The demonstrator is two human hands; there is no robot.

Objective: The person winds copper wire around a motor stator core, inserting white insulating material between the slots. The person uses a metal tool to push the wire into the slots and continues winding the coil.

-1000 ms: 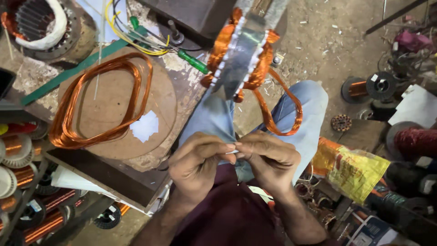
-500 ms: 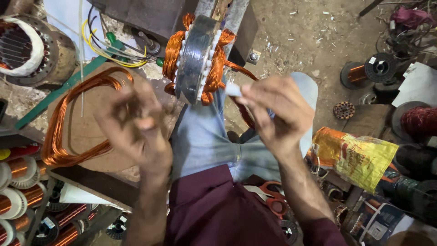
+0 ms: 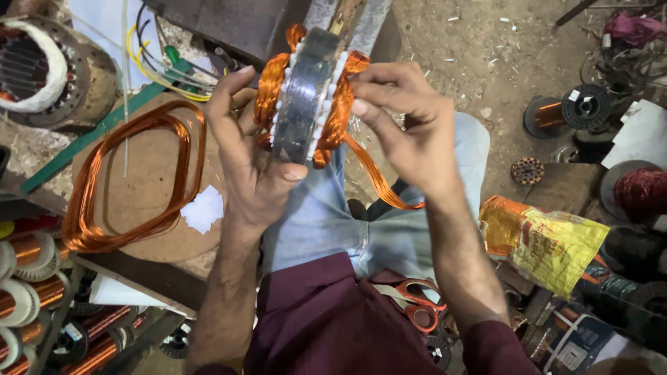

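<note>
Stator core (image 3: 306, 97), wound with copper, sits clamped between left hand (image 3: 253, 163) and right hand (image 3: 410, 132); right of it lies a crumpled yellow-orange packet (image 3: 549, 243).

The stator (image 3: 306, 94) is dull grey metal, wound with glossy copper wire. At nine o'clock, a shiny copper coil (image 3: 132, 177) lies on matt, rough board (image 3: 149, 215), perhaps wood. At five o'clock, crinkled plastic wrapper (image 3: 549, 243).

A motor-rewinding workshop: copper wire coils (image 3: 132, 180), wire spools (image 3: 31, 278), stators (image 3: 42, 69), dirt floor (image 3: 486, 55).
</note>
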